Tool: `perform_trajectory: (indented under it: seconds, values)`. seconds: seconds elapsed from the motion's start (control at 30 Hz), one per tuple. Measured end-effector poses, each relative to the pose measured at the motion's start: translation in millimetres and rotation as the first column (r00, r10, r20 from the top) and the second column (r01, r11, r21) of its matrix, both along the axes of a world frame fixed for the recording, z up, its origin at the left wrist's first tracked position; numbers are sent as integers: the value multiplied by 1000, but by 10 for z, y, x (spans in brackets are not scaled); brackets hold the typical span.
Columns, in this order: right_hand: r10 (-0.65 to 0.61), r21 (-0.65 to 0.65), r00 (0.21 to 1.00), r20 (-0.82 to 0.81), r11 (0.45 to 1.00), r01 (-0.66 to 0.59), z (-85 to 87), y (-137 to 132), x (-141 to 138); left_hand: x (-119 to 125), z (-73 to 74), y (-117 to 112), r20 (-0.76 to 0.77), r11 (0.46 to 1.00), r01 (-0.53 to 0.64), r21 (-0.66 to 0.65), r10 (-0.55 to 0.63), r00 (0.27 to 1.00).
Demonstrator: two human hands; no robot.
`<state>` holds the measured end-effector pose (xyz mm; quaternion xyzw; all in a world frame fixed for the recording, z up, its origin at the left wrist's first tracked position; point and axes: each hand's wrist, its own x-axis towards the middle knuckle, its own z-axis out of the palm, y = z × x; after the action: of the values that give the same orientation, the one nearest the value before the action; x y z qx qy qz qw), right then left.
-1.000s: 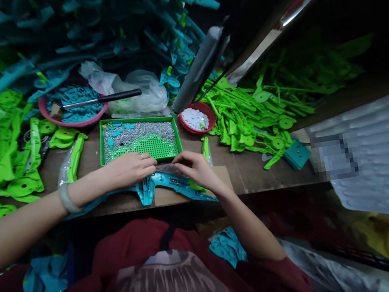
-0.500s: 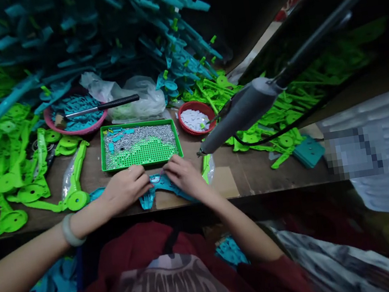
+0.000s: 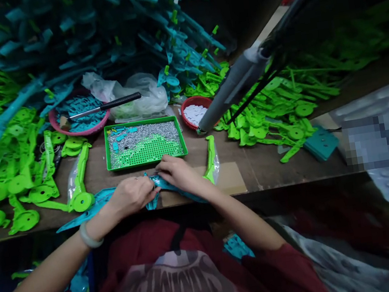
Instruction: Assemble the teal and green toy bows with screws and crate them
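Note:
A long blue plastic part (image 3: 101,205) lies along the front edge of the bench, its middle partly covered by my hands. My left hand (image 3: 136,192) is closed, its fingers pressed together at the part's middle. My right hand (image 3: 180,173) bends over the part from the right, thumb and fingers pinched at the same middle section. Whatever small piece may be between the right fingertips is hidden. Just behind the hands stands a green tray (image 3: 148,163) of small metal screws and a few blue bits.
A grey electric screwdriver (image 3: 232,89) hangs at the right. Behind are a red basket (image 3: 185,118) of white pieces and a pink basin (image 3: 84,131) with a hammer (image 3: 101,108) across it. Green plastic parts (image 3: 21,184) and blue parts (image 3: 91,39) are heaped around.
My left hand has shifted slightly down and toward the part's middle, and more of the part's left end shows. The screwdriver has swung up and back. The view has shifted a little.

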<state>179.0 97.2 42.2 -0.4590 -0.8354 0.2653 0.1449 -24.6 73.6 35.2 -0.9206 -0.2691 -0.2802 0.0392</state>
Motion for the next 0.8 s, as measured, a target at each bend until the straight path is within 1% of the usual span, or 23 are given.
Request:
perform_trajectory:
  seconds: [0.03, 0.07, 0.1, 0.13, 0.17, 0.23, 0.27, 0.3, 0.33, 0.37, 0.4, 0.43, 0.5, 0.53, 0.57, 0.6, 0.7, 0.77, 0.8]
  values:
    - [3, 3, 997, -74, 1000, -3, 18, -20, 23, -12, 3, 1, -19, 998, -55, 8, 55, 998]
    - [-20, -1, 987, -161, 1000, 20, 40, -44, 40, -22, 0, -5, -16, 995, -96, 2, 96, 995]
    - [-61, -28, 967, -248, 998, 56, 66, -71, 49, -26, -11, -15, 7, 993, -118, -13, 118, 993]
    - [-102, -84, 942, -319, 993, 79, 96, -97, 49, -24, -28, -29, 42, 992, -124, -27, 125, 991]
    - [-133, -165, 923, -361, 983, 77, 127, -120, 42, -16, -49, -46, 79, 992, -121, -37, 123, 989]
    - [-142, -332, 910, -390, 943, 5, 187, -150, 19, 16, -94, -80, 136, 992, -112, -51, 118, 984]
    - [-125, -378, 913, -389, 925, -35, 211, -156, 8, 36, -111, -95, 156, 991, -115, -62, 124, 980]
    - [-102, -388, 918, -383, 920, -59, 231, -161, 0, 55, -120, -109, 169, 989, -128, -71, 139, 976]
    - [-88, -363, 924, -372, 930, -57, 245, -165, -4, 72, -119, -121, 184, 985, -141, -101, 158, 970]
    - [-82, -310, 930, -358, 950, -36, 254, -172, -3, 85, -110, -132, 204, 975, -146, -167, 179, 962]
    - [-75, -240, 937, -342, 971, -10, 256, -184, -1, 92, -93, -140, 226, 954, -136, -266, 199, 954]
    - [-66, -167, 942, -330, 986, 10, 253, -202, 2, 94, -73, -147, 246, 917, -109, -384, 215, 945]
    - [-38, -44, 941, -336, 999, 25, 229, -248, 3, 82, -37, -154, 284, 806, -14, -591, 225, 932]
    - [-27, -6, 935, -354, 1000, 27, 211, -273, 0, 73, -28, -151, 301, 765, 30, -643, 216, 929]
    - [-26, 13, 925, -378, 999, 34, 190, -297, -6, 63, -27, -145, 311, 754, 56, -654, 201, 929]
    - [-44, 13, 914, -403, 998, 54, 169, -319, -14, 55, -31, -135, 318, 763, 66, -642, 187, 930]
    - [-147, -38, 878, -455, 989, 146, 118, -370, -38, 51, -55, -95, 313, 834, 28, -551, 175, 934]
    - [-150, -35, 864, -481, 988, 153, 97, -401, -47, 64, -57, -82, 324, 858, 26, -513, 166, 932]
    - [-132, -11, 859, -494, 989, 145, 89, -418, -50, 72, -53, -84, 340, 855, 43, -517, 159, 927]
